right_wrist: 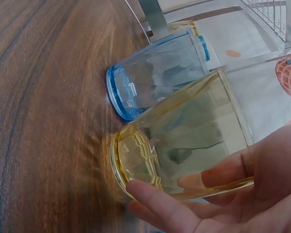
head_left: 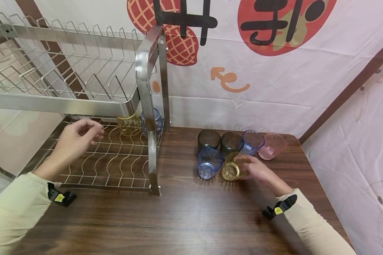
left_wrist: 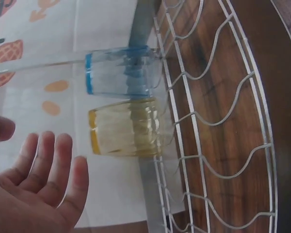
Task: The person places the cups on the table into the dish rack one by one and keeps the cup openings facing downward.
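Observation:
My right hand (head_left: pixel 258 171) holds a yellow glass (head_left: pixel 233 170) by its right side, fingers and thumb against the wall, as the right wrist view shows. The yellow glass (right_wrist: pixel 179 141) is tilted slightly, its base close to the wooden table. Just left of it is a clear blue glass (head_left: pixel 208 166). My left hand (head_left: pixel 78 136) hovers over the lower wire shelf, fingers loosely bent and holding nothing. Beyond its fingertips, another yellow glass (left_wrist: pixel 123 128) and another blue glass (left_wrist: pixel 119 73) stand side by side on that shelf.
Behind the front glasses stand two dark glasses (head_left: pixel 209 139), a blue glass (head_left: pixel 253 141) and a pink glass (head_left: pixel 272 146). The two-tier metal dish rack (head_left: pixel 144 67) fills the left, its front post (head_left: pixel 153 159) between the hands. A printed cloth (head_left: pixel 204 106) hangs behind the table (head_left: pixel 191 219).

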Demonstrator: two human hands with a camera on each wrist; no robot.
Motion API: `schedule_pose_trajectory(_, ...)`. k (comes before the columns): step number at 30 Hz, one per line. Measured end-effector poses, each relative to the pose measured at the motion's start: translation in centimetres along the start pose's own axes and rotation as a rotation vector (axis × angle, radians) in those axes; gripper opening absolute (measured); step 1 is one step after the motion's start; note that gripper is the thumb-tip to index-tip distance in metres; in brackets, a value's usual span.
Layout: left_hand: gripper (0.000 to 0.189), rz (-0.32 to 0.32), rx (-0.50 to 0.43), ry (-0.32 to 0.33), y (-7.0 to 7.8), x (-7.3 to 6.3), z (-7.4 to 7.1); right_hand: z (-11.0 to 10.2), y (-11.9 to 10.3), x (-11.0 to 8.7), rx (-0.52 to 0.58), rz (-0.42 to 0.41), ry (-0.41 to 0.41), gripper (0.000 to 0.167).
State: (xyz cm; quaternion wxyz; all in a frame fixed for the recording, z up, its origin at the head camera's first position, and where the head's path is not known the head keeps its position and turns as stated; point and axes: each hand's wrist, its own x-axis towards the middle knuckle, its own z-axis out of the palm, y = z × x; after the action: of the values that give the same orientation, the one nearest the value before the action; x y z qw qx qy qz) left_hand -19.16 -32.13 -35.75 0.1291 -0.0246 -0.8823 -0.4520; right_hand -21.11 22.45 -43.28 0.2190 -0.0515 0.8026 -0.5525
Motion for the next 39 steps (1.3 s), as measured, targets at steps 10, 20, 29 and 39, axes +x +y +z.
schedule_pose_trajectory(10,0.006,0.029,-0.081,-0.09,0.0,-0.7,-2.6,-0.5,-0.7,-0.9,-0.052,-0.02,-0.003,0.044)
schedule_pose_trajectory(20,0.014,0.172,-0.02,-0.334,1.2,-2.4,-3.3,-1.6,-2.4,-2.0,-0.232,-0.104,0.01,0.043)
schedule_pose_trajectory(29,0.028,0.343,-0.02,-0.592,3.1,-3.6,-3.4,-2.3,-4.6,-3.6,-0.255,-0.141,0.018,0.043)
schedule_pose_trajectory(39,0.031,0.337,-0.105,-0.883,6.0,-4.6,-2.8,-2.6,-5.9,-4.8,-0.267,-0.168,0.037,0.047)
